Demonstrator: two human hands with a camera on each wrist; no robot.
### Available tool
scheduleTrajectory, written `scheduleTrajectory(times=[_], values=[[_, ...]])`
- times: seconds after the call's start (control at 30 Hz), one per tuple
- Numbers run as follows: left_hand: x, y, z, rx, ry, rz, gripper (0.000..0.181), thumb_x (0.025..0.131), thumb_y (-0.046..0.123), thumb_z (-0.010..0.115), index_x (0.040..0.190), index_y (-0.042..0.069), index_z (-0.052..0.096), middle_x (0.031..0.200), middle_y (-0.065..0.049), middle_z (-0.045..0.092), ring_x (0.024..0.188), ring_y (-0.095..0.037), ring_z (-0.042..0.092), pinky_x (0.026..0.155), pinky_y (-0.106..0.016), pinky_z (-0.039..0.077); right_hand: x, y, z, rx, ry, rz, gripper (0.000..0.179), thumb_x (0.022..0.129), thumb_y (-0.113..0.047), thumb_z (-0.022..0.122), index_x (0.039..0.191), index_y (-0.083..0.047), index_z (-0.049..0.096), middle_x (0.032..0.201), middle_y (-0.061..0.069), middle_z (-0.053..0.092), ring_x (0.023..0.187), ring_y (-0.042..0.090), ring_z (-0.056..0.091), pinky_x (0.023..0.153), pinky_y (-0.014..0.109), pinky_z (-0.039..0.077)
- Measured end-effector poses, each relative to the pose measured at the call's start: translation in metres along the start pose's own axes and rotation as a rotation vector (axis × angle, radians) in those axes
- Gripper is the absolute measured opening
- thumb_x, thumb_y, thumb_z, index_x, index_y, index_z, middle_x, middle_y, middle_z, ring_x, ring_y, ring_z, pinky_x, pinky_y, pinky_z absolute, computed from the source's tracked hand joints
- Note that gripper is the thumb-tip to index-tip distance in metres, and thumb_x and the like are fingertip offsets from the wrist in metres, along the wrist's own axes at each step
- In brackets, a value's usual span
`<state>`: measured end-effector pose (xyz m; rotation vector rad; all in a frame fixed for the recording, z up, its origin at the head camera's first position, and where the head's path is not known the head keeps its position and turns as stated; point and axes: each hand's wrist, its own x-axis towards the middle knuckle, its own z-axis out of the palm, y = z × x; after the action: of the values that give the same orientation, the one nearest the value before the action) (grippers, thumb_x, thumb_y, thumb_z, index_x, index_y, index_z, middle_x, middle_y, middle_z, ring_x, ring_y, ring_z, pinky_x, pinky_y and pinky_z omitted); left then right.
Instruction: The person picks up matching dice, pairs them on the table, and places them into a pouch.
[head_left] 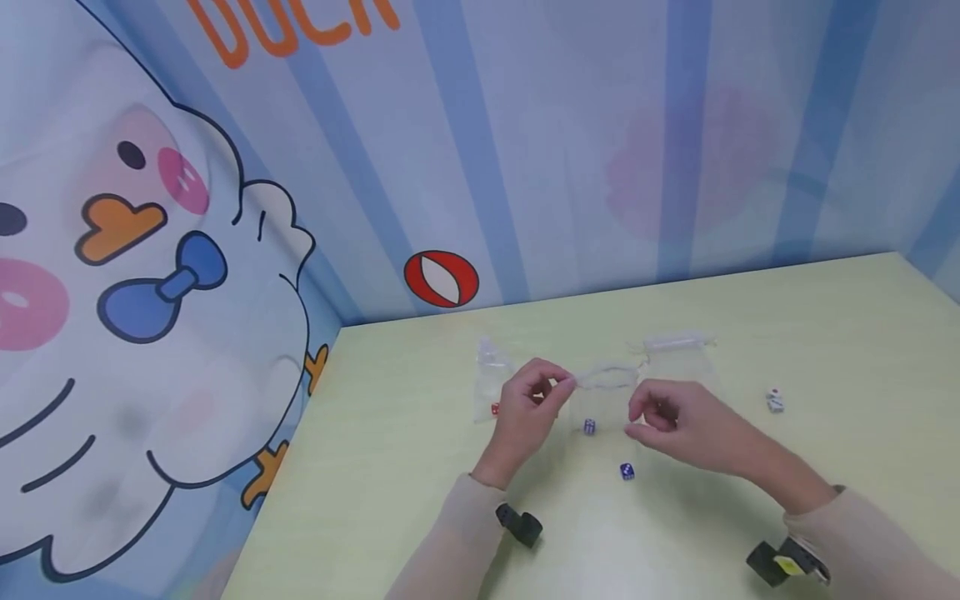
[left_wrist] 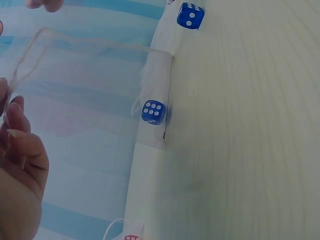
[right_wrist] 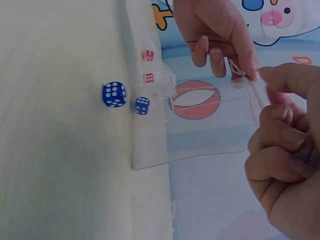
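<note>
My left hand (head_left: pixel 528 408) pinches the rim of a sheer drawstring bag (left_wrist: pixel 90 85), which stands with its mouth spread apart. Inside, at its bottom, sits a blue die (left_wrist: pixel 153 112) with white dots. Beside the bag's mouth is my right hand (head_left: pixel 693 425), fingers loosely bent, thumb and index finger apart, with nothing seen between them. A second blue die (head_left: pixel 627 472) lies on the table in front of the bag, below the right fingertips.
Left of the hands lies another clear bag (head_left: pixel 491 362) with red dice (right_wrist: pixel 149 55) in it. A further sheer bag (head_left: pixel 678 358) lies flat behind the right hand. White dice (head_left: pixel 775 402) are on the table (head_left: pixel 847 333) at the right. A printed wall (head_left: pixel 570 167) rises behind.
</note>
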<state>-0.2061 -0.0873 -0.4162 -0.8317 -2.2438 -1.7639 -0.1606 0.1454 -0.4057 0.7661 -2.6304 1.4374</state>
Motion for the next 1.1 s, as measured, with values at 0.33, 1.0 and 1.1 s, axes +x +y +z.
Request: scheduleTrajectory(times=[0.33,1.0,1.1], values=[[-0.001,-0.008,-0.001,-0.008,-0.015,-0.052,0.013,0.098,0.012,0.064,0.104,0.003,0.069,0.086,-0.012,0.061,0.063,-0.013,0.052,0.055,-0.021,0.042,-0.004,0.027,0.026,-0.189,-0.293,0.164,0.018,0.083,-0.012,0.077,0.1,-0.008,0.071,0.066,-0.006,0.049,0.06,0.008,0.044,0.056,0.026,0.04],[-0.002,-0.022,-0.001,-0.003,-0.011,-0.082,0.011,0.096,0.016,0.068,0.104,0.009,0.072,0.086,-0.004,0.063,0.063,-0.014,0.054,0.055,-0.022,0.043,-0.007,0.031,0.039,-0.233,-0.292,0.136,0.01,0.084,-0.012,0.076,0.089,-0.016,0.068,0.068,-0.01,0.05,0.061,0.006,0.044,0.057,0.026,0.04],[-0.001,-0.023,-0.001,0.001,-0.011,-0.08,0.011,0.096,0.016,0.068,0.103,0.009,0.072,0.086,-0.004,0.063,0.063,-0.014,0.054,0.055,-0.022,0.043,-0.006,0.027,0.037,-0.204,-0.305,0.131,0.009,0.085,-0.013,0.076,0.09,-0.016,0.068,0.067,-0.01,0.051,0.06,0.005,0.045,0.056,0.026,0.041]])
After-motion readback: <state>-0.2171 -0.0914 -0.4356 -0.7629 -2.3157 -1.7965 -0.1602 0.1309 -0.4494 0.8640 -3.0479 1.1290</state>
